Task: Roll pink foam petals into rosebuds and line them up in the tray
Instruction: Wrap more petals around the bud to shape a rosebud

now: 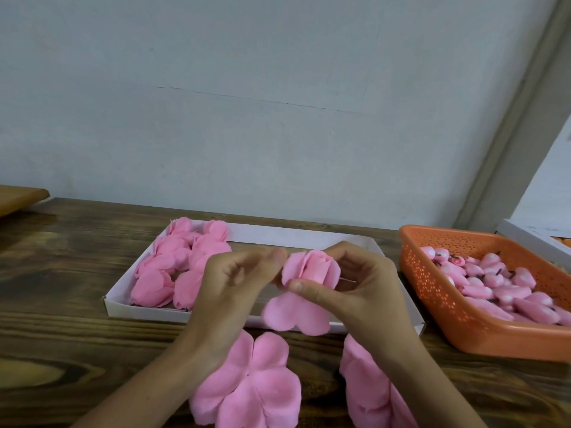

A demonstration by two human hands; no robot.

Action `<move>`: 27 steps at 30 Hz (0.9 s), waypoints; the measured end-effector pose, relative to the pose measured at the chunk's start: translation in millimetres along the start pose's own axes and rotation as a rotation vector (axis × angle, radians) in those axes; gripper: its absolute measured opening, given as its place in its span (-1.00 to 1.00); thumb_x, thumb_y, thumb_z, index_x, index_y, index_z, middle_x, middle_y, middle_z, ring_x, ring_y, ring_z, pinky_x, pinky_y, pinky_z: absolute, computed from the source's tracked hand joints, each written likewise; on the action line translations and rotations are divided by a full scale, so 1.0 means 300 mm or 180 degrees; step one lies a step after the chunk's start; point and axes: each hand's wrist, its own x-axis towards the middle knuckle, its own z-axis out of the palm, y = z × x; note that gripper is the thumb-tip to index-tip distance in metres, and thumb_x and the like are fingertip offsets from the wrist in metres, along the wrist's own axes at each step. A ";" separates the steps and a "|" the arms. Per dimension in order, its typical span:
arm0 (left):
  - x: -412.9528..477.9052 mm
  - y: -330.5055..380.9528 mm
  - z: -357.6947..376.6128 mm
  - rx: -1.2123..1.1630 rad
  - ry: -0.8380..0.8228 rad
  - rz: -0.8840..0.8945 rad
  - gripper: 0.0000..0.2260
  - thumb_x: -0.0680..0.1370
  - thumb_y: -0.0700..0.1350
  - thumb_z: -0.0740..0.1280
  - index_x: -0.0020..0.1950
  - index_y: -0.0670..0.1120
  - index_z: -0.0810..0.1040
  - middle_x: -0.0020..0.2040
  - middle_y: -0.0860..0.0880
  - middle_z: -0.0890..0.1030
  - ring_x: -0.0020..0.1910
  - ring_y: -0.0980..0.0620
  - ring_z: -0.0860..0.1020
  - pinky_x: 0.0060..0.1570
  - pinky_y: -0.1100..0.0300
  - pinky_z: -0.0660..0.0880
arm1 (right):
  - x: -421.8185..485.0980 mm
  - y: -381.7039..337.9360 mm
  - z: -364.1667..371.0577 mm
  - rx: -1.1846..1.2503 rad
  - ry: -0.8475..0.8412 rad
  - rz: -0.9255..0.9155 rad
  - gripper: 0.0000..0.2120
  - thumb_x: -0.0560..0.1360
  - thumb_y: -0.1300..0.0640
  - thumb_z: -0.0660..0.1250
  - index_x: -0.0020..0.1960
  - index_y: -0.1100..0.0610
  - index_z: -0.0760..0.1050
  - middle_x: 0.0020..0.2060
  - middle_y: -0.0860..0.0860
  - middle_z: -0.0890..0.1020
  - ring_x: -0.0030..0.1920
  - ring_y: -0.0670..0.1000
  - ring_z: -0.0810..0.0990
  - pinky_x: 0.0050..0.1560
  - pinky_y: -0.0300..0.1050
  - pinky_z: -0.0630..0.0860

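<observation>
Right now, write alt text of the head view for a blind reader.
A left hand and right hand hold a half-rolled pink rosebud over a white tray whose left end holds finished buds. Flat petals lie on the wooden table; an orange basket of pink pieces stands at right.

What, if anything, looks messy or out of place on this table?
Nothing looks spilled or damaged. The finished rosebuds sit bunched at the left end of the white tray, overlapping rather than in tidy lines.
</observation>
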 end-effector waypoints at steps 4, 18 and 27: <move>0.016 0.005 -0.018 -0.0176 -0.0331 -0.0157 -0.69 0.55 0.05 0.37 0.15 -0.11 0.73 0.11 -0.21 0.72 0.17 -0.25 0.67 0.27 -0.25 0.53 | 0.012 0.003 -0.024 0.0316 0.0248 0.0088 -0.75 0.26 0.08 0.66 -0.15 0.11 0.66 -0.19 0.06 0.76 -0.16 0.11 0.75 -0.16 0.06 0.70; 0.004 0.033 0.004 0.0233 -0.0667 0.0188 -0.75 0.55 -0.21 0.36 0.19 -0.20 0.70 0.18 -0.09 0.69 0.25 -0.05 0.63 0.16 0.22 0.56 | 0.011 0.006 -0.012 0.0332 0.0217 -0.0231 -0.76 0.29 0.15 0.63 -0.10 0.09 0.65 -0.17 -0.04 0.76 -0.15 -0.06 0.74 -0.17 -0.19 0.66; 0.007 0.034 0.008 0.0152 -0.0734 0.0153 -0.78 0.55 -0.24 0.36 0.15 -0.15 0.72 0.17 -0.06 0.69 0.25 0.00 0.63 0.17 0.26 0.54 | 0.013 0.007 -0.025 0.0168 0.0112 -0.0243 -0.53 0.26 0.12 0.63 0.16 0.09 0.67 0.02 -0.12 0.76 0.06 -0.09 0.74 0.00 -0.25 0.64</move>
